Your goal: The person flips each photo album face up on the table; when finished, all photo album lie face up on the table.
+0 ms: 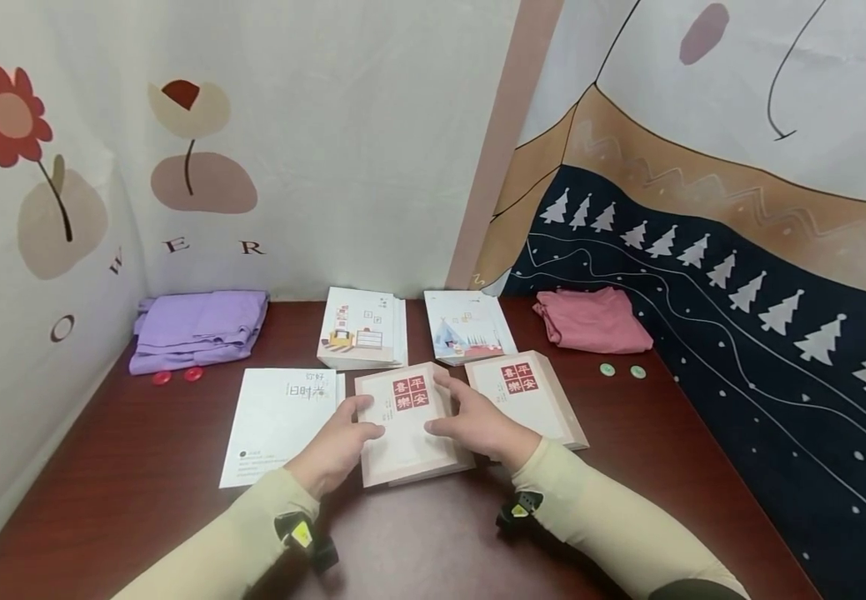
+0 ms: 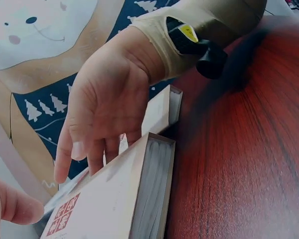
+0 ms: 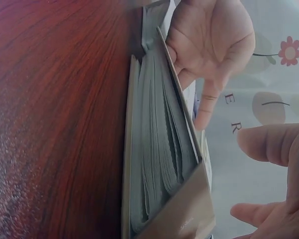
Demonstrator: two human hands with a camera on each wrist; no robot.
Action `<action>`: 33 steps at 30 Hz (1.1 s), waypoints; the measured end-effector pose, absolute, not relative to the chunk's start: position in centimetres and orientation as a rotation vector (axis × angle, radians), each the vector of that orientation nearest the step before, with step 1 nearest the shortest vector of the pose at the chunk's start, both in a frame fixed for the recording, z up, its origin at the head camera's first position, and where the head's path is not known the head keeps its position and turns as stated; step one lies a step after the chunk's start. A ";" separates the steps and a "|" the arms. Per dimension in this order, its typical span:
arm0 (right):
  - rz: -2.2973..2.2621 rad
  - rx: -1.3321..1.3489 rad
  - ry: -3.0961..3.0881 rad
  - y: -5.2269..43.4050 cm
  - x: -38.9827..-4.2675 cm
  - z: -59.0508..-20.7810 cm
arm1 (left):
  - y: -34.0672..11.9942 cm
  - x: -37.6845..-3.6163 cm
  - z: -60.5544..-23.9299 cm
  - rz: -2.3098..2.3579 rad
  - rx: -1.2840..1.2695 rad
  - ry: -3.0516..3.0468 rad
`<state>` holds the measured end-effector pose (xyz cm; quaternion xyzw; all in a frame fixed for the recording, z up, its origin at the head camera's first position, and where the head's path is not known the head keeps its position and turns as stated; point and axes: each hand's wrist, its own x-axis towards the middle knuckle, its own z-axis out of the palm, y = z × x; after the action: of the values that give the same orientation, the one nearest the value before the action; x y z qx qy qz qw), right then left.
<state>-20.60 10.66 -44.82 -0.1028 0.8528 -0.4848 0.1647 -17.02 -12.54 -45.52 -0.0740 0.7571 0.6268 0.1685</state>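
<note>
A thick pale album point(image 1: 406, 446) with a red four-character square on its cover lies flat on the dark red table, between both hands. At its left edge is my left hand point(image 1: 333, 446), thumb and index finger spread near the cover. On the opposite side my right hand point(image 1: 483, 423) has its thumb over the cover and fingers stretched along the right edge. Fanned pages show under the slightly raised cover in the right wrist view, where the left hand point(image 3: 209, 45) appears with straight fingers. A matching album point(image 1: 538, 417) lies just beyond the right hand; a white album point(image 1: 271, 429) lies left.
Two illustrated albums point(image 1: 357, 350) point(image 1: 470, 333) lie in the back row. A folded purple cloth point(image 1: 200, 329) with two red discs point(image 1: 192, 374) is at back left; a folded pink cloth point(image 1: 590, 321) with two green discs point(image 1: 608, 370) at back right. Printed fabric walls point(image 1: 342, 150) enclose the table.
</note>
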 end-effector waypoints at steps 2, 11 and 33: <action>-1.384 -0.289 2.427 10.6 -20.6 -44.8 | -12.6 -17.1 -45.7 1.797 -0.216 2.139; -1.367 -0.292 2.463 10.1 -20.4 -44.8 | -12.9 -17.0 -45.5 1.841 -0.179 2.163; -1.768 -0.380 1.976 10.1 -19.9 -42.2 | -12.9 -16.6 -43.9 1.998 0.381 2.017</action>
<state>-19.87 10.15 -42.17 -0.1382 0.7179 -0.6426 0.2295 -16.64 -12.95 -43.91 0.1316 0.6975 0.6908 0.1381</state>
